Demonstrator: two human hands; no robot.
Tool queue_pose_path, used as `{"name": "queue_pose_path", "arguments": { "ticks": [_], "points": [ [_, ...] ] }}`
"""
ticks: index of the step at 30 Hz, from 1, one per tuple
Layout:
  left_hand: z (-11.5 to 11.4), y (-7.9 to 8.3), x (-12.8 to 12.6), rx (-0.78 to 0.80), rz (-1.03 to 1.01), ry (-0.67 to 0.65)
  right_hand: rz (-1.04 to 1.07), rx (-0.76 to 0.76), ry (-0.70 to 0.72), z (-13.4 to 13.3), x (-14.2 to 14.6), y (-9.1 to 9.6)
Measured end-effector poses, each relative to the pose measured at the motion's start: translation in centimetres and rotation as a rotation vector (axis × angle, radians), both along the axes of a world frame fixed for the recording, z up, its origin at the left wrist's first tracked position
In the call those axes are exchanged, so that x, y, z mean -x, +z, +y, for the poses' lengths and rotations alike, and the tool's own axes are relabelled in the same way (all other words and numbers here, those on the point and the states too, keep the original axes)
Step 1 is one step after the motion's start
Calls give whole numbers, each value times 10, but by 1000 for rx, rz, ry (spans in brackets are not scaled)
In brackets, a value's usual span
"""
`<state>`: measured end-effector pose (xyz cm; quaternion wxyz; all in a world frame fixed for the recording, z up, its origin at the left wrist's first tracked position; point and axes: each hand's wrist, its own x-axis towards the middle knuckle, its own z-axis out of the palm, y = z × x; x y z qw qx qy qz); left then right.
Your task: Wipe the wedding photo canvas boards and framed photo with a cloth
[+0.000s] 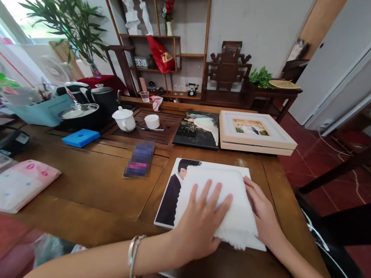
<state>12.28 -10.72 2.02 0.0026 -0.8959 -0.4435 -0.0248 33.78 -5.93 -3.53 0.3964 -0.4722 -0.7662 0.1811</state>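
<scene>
A white cloth [229, 221] with a scalloped edge lies over a photo print [169, 202] on the wooden table. The print's uncovered left part shows a figure in a dark suit. My left hand [199, 221] rests flat on the cloth with its fingers spread; a bracelet and a band circle that wrist. Along the right side of the cloth and print lies my right hand [261, 214], its fingers extended and touching the cloth's edge. Its thumb is not clearly visible.
Behind the print lie a dark photo panel [197, 129] and stacked light-wood frames [256, 145]. Further left are a blurred dark packet [140, 159], a blue box [80, 138], a lidded white cup [124, 119], a black pot [80, 115] and a pink-white tissue pack [18, 185].
</scene>
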Motion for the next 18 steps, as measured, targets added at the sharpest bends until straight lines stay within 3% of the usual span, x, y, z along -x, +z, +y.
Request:
{"name": "queue_pose_path", "arguments": {
  "ticks": [5,9,12,18],
  "points": [
    [40,-3,-14,-77,0,62,6,-36,-35,1,0,-6],
    [49,-4,-14,-93,-6,88,-7,-30,-58,2,1,-6],
    [30,-1,-9,-71,17,99,-26,-23,-17,2,1,-2],
    [-38,-3,9,12,-3,-14,-52,-20,-62,1,4,2]
  ]
}}
